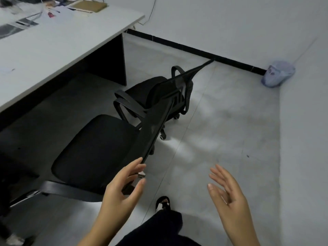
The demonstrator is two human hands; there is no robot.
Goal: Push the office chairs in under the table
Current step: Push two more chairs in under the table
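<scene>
A black office chair (92,153) stands close in front of me, its seat partly beneath the edge of the grey table (58,48). Its thin mesh backrest (159,121) runs edge-on from near my left hand up to the right. A second black chair (152,91) with looped armrests stands farther off, out on the floor past the table's dark end panel. My left hand (122,194) is open, fingertips at the lower end of the near backrest. My right hand (229,194) hovers open over the floor, touching nothing.
Papers, a brown folder (90,6) and cables lie on the table's far end. A white wall with black skirting (195,50) bounds the floor behind. A pale plastic bag (278,73) sits in the corner. My foot in a sandal (163,204) stands below.
</scene>
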